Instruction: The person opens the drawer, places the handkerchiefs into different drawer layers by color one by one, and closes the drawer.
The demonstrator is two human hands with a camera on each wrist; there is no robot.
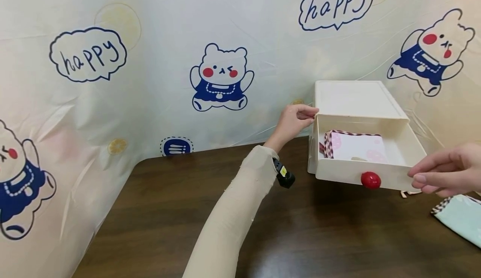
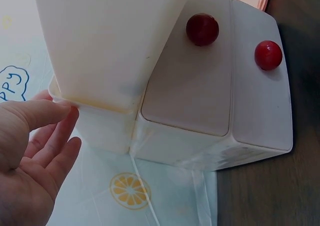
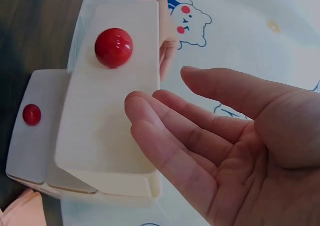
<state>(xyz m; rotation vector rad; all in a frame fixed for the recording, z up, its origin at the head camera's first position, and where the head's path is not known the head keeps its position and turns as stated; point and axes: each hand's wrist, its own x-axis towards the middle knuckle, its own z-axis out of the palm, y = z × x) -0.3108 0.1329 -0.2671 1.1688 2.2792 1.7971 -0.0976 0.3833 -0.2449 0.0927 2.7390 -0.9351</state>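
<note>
A white drawer cabinet (image 1: 357,98) stands at the table's back right, its top drawer (image 1: 338,168) pulled out. Inside the drawer lies a folded white cloth (image 1: 358,144) with pink prints and checked trim. My left hand (image 1: 294,121) holds the cabinet's upper left front corner, thumb and fingertips at the edge. Near the drawer's right front corner, my right hand (image 1: 452,171) has its fingers extended; the right wrist view shows its palm (image 3: 245,161) bare and the thumb spread away. A red round knob (image 1: 370,180) sits on the drawer's front.
Two lower drawers with red knobs (image 2: 268,55) are closed in the left wrist view. A mint cloth (image 1: 460,217) with checked trim lies at the table's right. Something pink (image 3: 25,210) lies beside the cabinet. A printed curtain (image 1: 158,77) hangs behind the dark wooden table (image 1: 180,211).
</note>
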